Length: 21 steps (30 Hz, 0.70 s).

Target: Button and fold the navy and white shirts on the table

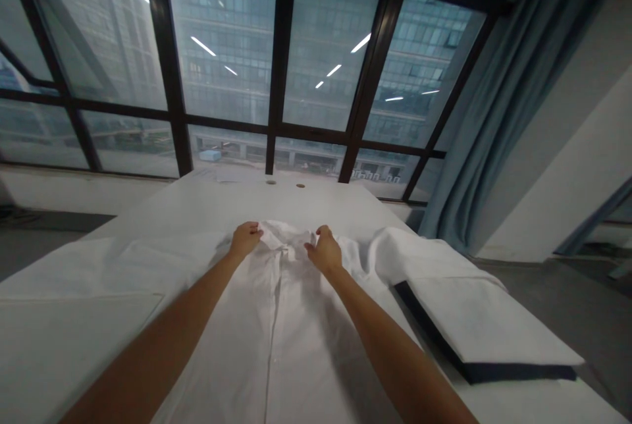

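Note:
A white shirt (276,325) lies spread on the white table, its collar away from me and its front placket running down the middle. My left hand (245,239) pinches the left side of the collar. At the collar's right side is my right hand (326,250), thumb and forefinger curled at the fabric's edge and closed on it. One sleeve stretches out to the left, and the right sleeve lies bunched, reaching toward a folded white cloth piece with dark navy edges (494,318).
The white table (197,203) extends to the windows, with two round holes (300,185) near its far edge. A sheet of paper lies at the far left of it. Blue curtains (498,114) hang at the right beside a slanted white pillar (557,167).

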Each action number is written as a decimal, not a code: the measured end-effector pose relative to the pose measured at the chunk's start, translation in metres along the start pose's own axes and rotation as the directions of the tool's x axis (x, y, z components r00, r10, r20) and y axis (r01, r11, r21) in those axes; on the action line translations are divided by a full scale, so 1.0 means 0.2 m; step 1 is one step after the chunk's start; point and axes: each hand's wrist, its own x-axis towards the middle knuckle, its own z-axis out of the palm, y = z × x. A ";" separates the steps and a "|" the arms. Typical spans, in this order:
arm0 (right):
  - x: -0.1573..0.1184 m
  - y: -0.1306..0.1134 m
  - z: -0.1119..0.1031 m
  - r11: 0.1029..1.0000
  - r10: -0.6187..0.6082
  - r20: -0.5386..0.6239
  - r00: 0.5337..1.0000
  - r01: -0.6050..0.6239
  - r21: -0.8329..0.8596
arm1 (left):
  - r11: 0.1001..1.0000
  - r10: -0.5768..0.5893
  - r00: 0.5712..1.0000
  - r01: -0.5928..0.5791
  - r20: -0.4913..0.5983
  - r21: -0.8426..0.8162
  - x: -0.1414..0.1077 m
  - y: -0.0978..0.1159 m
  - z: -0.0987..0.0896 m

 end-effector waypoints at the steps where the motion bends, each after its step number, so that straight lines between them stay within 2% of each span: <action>1: 0.02 -0.02 -0.01 0.998 -0.047 -0.011 0.999 0.047 -0.045 | 0.999 -0.005 1.000 0.006 0.014 -0.040 -0.01 0.01 0.00; 3: 0.07 -0.07 0.00 0.978 -0.194 0.005 0.981 0.193 -0.080 | 0.986 -0.020 0.999 0.027 0.048 -0.162 -0.04 0.03 0.00; 5: 0.13 -0.11 0.04 0.960 -0.281 0.042 0.959 0.282 -0.003 | 0.934 -0.030 0.994 0.067 0.108 -0.352 -0.08 0.06 0.00; 8: 0.22 -0.12 0.12 0.918 -0.333 0.086 0.939 0.302 0.257 | 0.785 -0.042 0.978 0.158 0.203 -0.599 -0.13 0.10 -0.01; 10: 0.28 -0.10 0.17 0.852 -0.371 0.085 0.925 0.302 0.428 | 0.725 -0.048 0.974 0.187 0.223 -0.662 -0.14 0.12 -0.02; 13: 0.34 -0.05 0.21 0.767 -0.374 0.032 0.927 0.289 0.573 | 0.668 -0.074 0.966 0.231 0.246 -0.708 -0.14 0.13 -0.03; 16: 0.38 -0.01 0.22 0.724 -0.364 -0.042 0.931 0.311 0.615 | 0.628 -0.123 0.956 0.282 0.264 -0.725 -0.13 0.12 -0.04; 18: 0.41 0.01 0.22 0.728 -0.311 -0.076 0.947 0.289 0.622 | 0.614 -0.150 0.947 0.314 0.284 -0.724 -0.12 0.11 -0.04; 21: 0.45 0.02 0.23 0.740 -0.183 -0.084 0.980 0.193 0.645 | 0.632 -0.179 0.912 0.393 0.368 -0.668 -0.12 0.10 -0.03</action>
